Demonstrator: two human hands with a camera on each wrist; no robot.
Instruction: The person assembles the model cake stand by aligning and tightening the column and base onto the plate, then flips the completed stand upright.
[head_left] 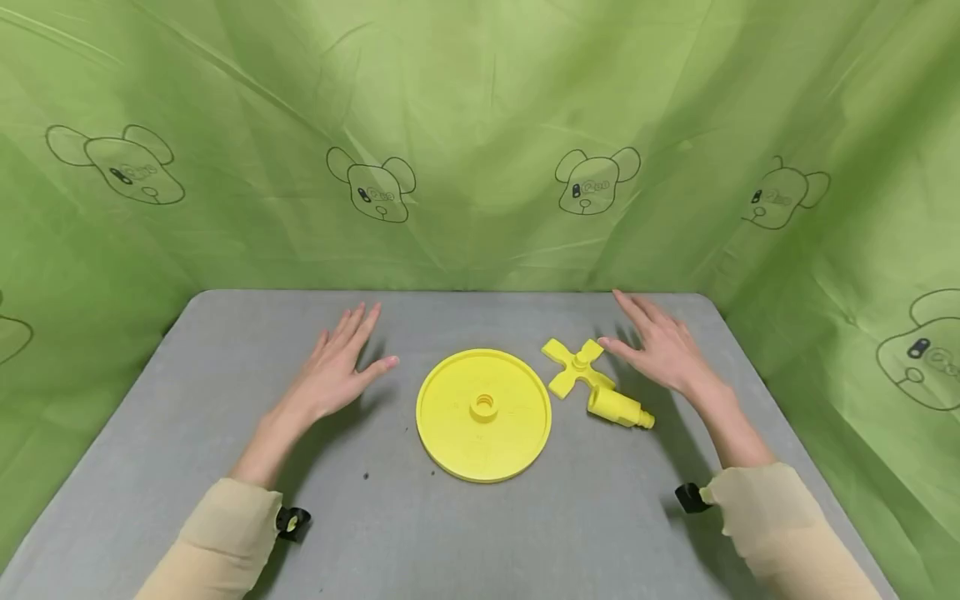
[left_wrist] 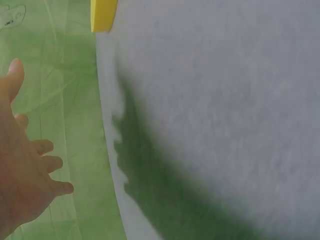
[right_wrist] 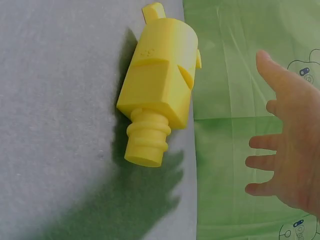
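Observation:
Fingers spread and holding nothing, my left hand (head_left: 333,371) hovers over the table, left of a round yellow disc (head_left: 450,437). The disc has a raised rim and a threaded hub at its centre. To its right lies a yellow cross-shaped piece (head_left: 577,365) with a small peg in the middle. Beside the cross a yellow cylinder with a threaded end (head_left: 617,407) lies on its side; the right wrist view shows its flat faces and ridged tip (right_wrist: 147,137). My right hand (head_left: 667,346) hovers just right of the cross, fingers extended, with nothing in it.
The grey table (head_left: 480,542) carries all the yellow parts. A green curtain (head_left: 480,100) with bear-head drawings hangs behind it and at both sides. Small dark specks (head_left: 366,476) dot the tabletop near the disc. Black wrist devices (head_left: 292,524) sit at both sleeves.

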